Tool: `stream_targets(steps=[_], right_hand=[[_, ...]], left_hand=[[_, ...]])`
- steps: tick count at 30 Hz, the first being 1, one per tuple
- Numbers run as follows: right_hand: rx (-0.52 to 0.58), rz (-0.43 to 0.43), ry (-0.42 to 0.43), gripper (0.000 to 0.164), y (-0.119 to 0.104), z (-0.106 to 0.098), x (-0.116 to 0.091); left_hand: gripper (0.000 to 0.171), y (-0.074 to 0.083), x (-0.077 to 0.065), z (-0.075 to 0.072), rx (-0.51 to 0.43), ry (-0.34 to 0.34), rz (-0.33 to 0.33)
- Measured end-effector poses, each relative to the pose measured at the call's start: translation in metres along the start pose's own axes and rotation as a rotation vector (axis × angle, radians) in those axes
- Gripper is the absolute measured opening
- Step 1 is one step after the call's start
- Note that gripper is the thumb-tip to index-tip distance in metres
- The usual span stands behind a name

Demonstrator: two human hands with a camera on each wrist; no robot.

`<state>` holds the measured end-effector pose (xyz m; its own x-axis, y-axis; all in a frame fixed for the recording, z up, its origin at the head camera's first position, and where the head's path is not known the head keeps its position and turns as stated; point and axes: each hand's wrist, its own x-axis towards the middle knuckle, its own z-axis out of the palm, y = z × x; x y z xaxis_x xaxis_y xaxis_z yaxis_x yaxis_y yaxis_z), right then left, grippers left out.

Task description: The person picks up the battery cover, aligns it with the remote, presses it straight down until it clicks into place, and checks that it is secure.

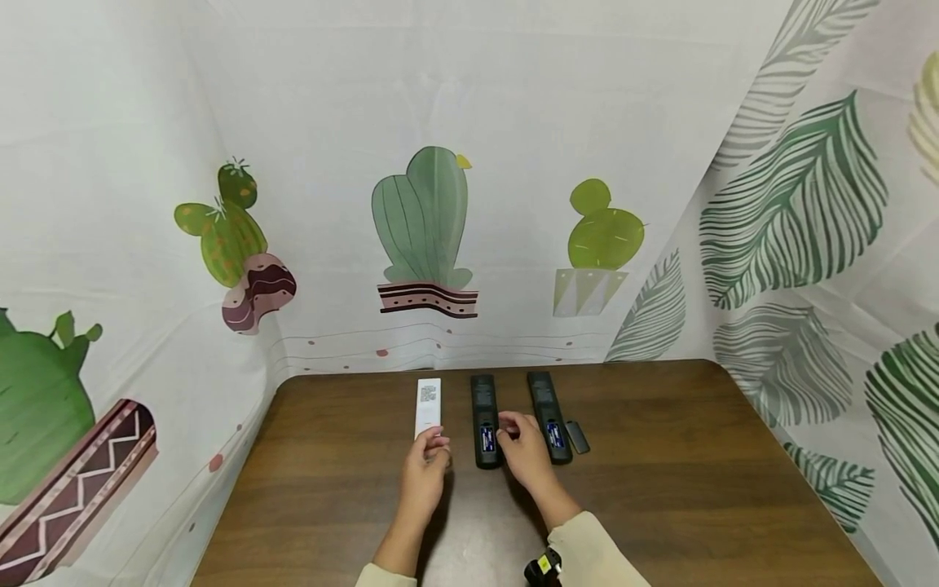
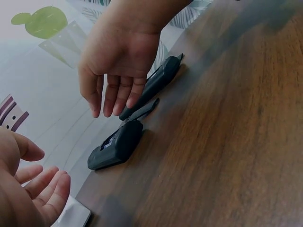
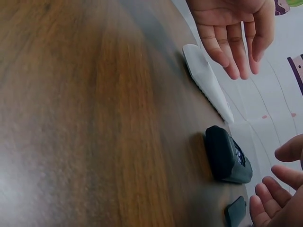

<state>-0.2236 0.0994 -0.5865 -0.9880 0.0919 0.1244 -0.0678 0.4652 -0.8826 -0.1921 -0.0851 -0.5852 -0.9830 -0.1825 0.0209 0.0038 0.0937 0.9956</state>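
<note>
Three remotes lie face down in a row: a white remote [image 1: 429, 403], a middle black remote [image 1: 482, 408] and a right black remote [image 1: 544, 399]. Both black ones have their battery compartments uncovered, with blue batteries [image 1: 487, 438] inside. My left hand [image 1: 424, 477] hovers over the near end of the white remote, fingers loosely bent and holding nothing. Between the black remotes is my right hand [image 1: 525, 452], its fingers relaxed around nothing. Under it, hidden in the head view, a small dark battery cover [image 3: 236, 211] lies beside the middle remote.
Another battery cover [image 1: 577, 437] lies right of the right black remote. All of this is on a brown wooden table [image 1: 660, 505]. A printed cloth [image 1: 513, 342] with cacti and leaves hangs behind and along the sides of the table.
</note>
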Motion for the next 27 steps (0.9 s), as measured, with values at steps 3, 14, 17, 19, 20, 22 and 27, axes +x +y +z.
stream_targets(steps=[3, 14, 17, 19, 20, 22, 27], right_hand=[[0.002, 0.013, -0.003, 0.032, 0.002, -0.001, 0.001], [-0.026, 0.038, -0.002, 0.032, 0.007, -0.007, 0.003], [-0.055, 0.059, 0.001, 0.032, 0.008, -0.009, 0.003], [-0.077, 0.066, -0.001, 0.034, 0.010, -0.010, 0.003], [-0.084, 0.073, -0.004, 0.034, 0.010, -0.010, 0.003], [-0.090, 0.079, -0.007, 0.035, 0.011, -0.011, 0.003], [-0.115, 0.068, -0.006, 0.036, 0.011, -0.012, 0.003]], left_hand=[[0.040, 0.000, 0.000, 0.000, -0.001, -0.008, 0.004], [0.044, -0.003, 0.002, 0.004, 0.045, -0.070, 0.034], [0.044, 0.001, 0.000, 0.006, 0.062, -0.069, 0.020], [0.044, 0.007, -0.003, 0.007, 0.063, -0.078, 0.007], [0.044, 0.011, -0.004, 0.008, 0.058, -0.083, 0.001], [0.044, 0.015, -0.006, 0.009, 0.052, -0.096, -0.006], [0.045, 0.009, -0.004, 0.011, 0.065, -0.108, -0.008]])
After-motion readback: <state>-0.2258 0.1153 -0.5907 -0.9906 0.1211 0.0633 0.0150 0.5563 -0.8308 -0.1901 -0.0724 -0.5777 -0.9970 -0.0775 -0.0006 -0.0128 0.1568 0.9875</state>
